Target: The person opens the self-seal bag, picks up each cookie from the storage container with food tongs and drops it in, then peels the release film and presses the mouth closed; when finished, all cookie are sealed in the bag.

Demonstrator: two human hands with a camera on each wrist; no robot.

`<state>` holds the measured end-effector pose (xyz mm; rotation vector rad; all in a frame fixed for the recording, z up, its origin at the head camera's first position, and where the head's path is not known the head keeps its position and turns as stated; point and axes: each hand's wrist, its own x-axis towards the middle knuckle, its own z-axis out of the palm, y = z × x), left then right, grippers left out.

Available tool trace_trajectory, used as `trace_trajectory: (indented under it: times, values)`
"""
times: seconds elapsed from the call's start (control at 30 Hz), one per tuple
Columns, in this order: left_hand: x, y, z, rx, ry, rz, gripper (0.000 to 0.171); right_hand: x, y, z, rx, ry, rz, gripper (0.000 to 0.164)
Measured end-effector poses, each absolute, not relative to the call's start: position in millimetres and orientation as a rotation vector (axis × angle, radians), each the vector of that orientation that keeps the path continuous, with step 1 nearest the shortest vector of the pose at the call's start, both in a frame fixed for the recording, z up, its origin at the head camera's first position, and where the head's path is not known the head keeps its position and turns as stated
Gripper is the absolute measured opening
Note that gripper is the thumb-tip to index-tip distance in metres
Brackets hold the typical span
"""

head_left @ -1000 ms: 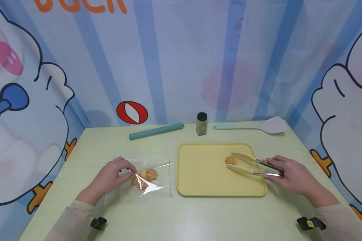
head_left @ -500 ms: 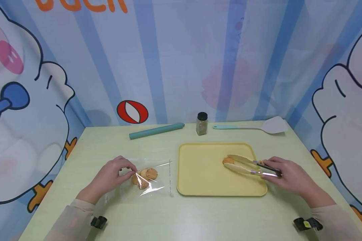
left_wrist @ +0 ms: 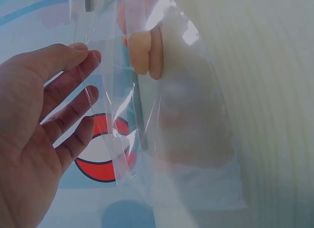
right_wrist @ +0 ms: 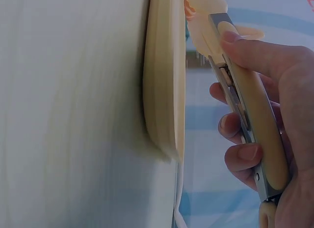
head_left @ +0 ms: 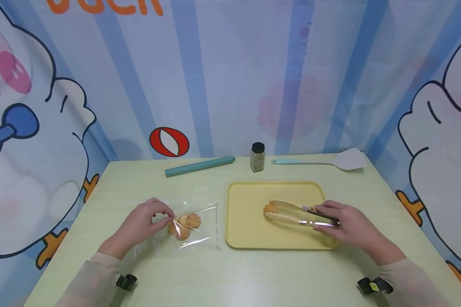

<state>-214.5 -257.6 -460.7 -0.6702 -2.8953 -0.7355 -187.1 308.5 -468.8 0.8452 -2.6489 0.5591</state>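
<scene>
My left hand (head_left: 146,219) pinches the upper film of a clear plastic bag (head_left: 207,232) between thumb and forefinger. Several round cookies (head_left: 193,220) lie inside the bag; the left wrist view also shows cookies (left_wrist: 141,52) through the film. With my right hand (head_left: 345,224) I grip a pair of tongs (head_left: 288,218) that have pale yellow tips and metal arms. Between the tips sits a swirled cookie (head_left: 270,208), over the left-middle part of the yellow tray (head_left: 249,238). In the right wrist view, my fingers wrap round the tongs' handle (right_wrist: 252,110).
Behind the tray stand a small black-capped jar (head_left: 257,157) and a spatula (head_left: 330,162) lying flat. A teal rod (head_left: 199,166) lies at the back left of the table (head_left: 238,277). A printed curtain (head_left: 230,76) surrounds the table's back and sides.
The tongs have closed on the swirled cookie and carried it left over the tray, with my right hand moving left too. My left hand stays at the bag.
</scene>
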Motion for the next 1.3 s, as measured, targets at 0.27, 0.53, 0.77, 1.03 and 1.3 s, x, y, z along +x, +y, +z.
trace_trajectory:
  times: [0.27, 0.53, 0.77, 1.03, 1.3]
  values:
    - [-216, -260, -462, -0.671, -2.889, -0.727, 0.014, -196, 277, -470, 0.955, -2.592, 0.559, 0.048]
    - [-215, -259, -461, -0.670, -2.882, -0.723, 0.013, -205, 243, -463, 1.052, -2.619, 0.601, 0.048]
    - [-214, -259, -459, -0.675, -2.888, -0.735, 0.014, -214, 212, -458, 1.150, -2.601, 0.616, 0.047]
    - [-214, -261, -457, -0.675, -2.880, -0.711, 0.014, -225, 178, -458, 1.284, -2.578, 0.554, 0.045]
    - [-214, -263, -457, -0.694, -2.868, -0.713, 0.013, -232, 155, -464, 1.335, -2.544, 0.544, 0.044]
